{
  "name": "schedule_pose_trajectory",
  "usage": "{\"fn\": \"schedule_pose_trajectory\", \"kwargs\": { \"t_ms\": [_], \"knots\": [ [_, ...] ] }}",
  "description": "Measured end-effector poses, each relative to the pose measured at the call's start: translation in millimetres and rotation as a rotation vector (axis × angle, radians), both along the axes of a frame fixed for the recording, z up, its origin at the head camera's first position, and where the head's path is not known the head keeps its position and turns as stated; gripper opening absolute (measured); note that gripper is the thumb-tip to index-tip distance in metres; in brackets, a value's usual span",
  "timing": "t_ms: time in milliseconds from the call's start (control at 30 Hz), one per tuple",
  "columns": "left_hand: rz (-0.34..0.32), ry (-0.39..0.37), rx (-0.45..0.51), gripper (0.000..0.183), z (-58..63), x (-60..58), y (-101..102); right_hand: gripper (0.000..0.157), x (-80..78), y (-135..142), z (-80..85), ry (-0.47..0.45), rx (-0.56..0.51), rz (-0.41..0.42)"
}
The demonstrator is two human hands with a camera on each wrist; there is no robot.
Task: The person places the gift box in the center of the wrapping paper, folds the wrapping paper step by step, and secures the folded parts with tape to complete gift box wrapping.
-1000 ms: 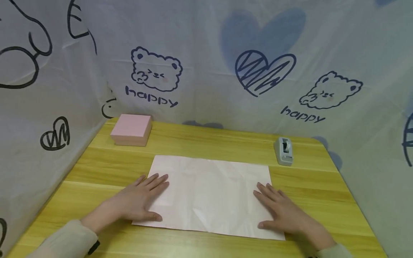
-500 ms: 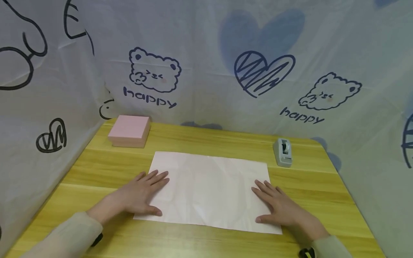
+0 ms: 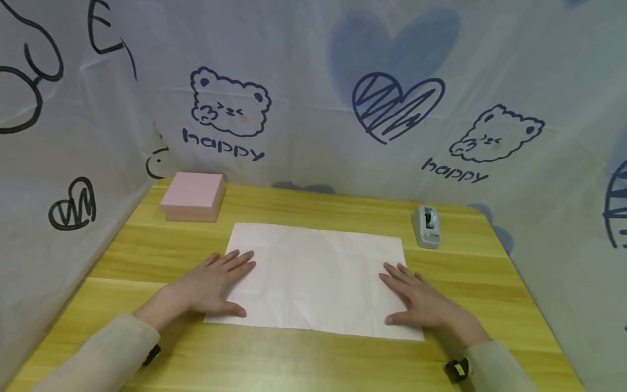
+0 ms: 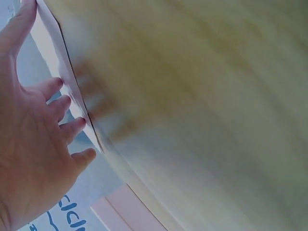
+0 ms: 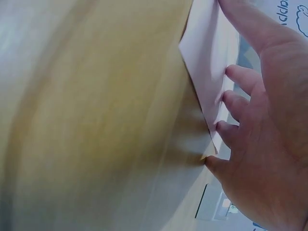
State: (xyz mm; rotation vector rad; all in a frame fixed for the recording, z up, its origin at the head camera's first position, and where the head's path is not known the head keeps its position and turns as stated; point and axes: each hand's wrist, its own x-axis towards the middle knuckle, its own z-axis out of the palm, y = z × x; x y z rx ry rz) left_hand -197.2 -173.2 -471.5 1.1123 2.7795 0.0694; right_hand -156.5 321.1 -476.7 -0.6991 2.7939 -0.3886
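Observation:
A pale pink sheet of paper (image 3: 318, 283) with faint creases lies flat on the wooden table. My left hand (image 3: 213, 286) rests on its left edge, fingers spread and straight. On the opposite edge, my right hand (image 3: 421, 299) touches the sheet with its fingers spread the same way. In the left wrist view the fingertips of the left hand (image 4: 38, 125) meet the paper (image 4: 57, 53). The right wrist view has the right hand (image 5: 269, 125) with several fingertips on the paper (image 5: 207, 67) and the little finger on the wood just past its edge.
A pink box (image 3: 193, 197) stands at the back left of the table (image 3: 294, 365). At the back right is a grey tape dispenser (image 3: 426, 226). White cloth with drawings (image 3: 303, 136) hangs behind and along both sides.
The paper has slid away from me toward the back of the table, with both hands moving along on it. The head view has shifted slightly.

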Motion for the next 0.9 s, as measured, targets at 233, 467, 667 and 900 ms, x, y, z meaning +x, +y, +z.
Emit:
{"fn": "schedule_pose_trajectory", "kwargs": {
  "t_ms": [233, 467, 667, 900],
  "knots": [
    [0.015, 0.007, 0.044, 0.102, 3.3, 3.1, -2, 0.095, -2.9, -3, 4.9, -0.010, -0.070, -0.014],
    [0.051, 0.037, 0.129, 0.092, 10.7, 0.6, -6, 0.077, -11.5, -15, 22.3, 0.034, -0.224, -0.109],
    [0.145, 0.031, 0.252, 0.088, 26.7, -9.0, -16, 0.070, -30.6, -40, 38.7, 0.160, -0.309, -0.162],
    [0.266, 0.073, 0.411, 0.087, 39.4, -24.4, -28, 0.070, -64.8, -91, 56.9, 0.249, -0.361, -0.143]
  ]
}}
